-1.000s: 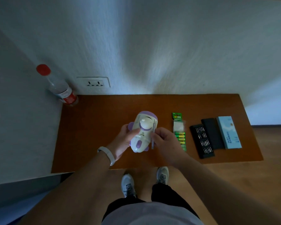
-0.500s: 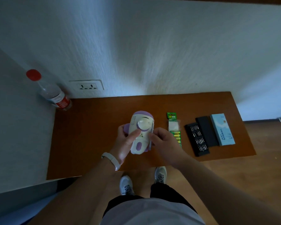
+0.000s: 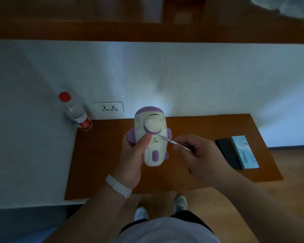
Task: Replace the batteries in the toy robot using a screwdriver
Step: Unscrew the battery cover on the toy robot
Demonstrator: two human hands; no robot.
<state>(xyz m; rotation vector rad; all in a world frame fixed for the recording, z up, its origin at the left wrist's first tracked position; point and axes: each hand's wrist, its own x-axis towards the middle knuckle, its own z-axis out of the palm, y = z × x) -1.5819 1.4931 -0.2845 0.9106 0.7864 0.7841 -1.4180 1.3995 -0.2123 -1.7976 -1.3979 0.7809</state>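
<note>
Toy robot (image 3: 153, 125) in hand above the bench (image 3: 98, 163), screwdriver (image 3: 168, 140) aimed at its panel.
I am seeing the left grip (image 3: 132, 160) clamping round the toy's body, thumb lying on the white shell, while the right grip (image 3: 200, 155) is pinching the thin screwdriver, its tip pointing at the small panel below the round knob.

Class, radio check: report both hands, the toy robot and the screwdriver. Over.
Left hand grips toy robot. Right hand pinches screwdriver, tip at the toy's small panel. Nothing blocks the tip.
</note>
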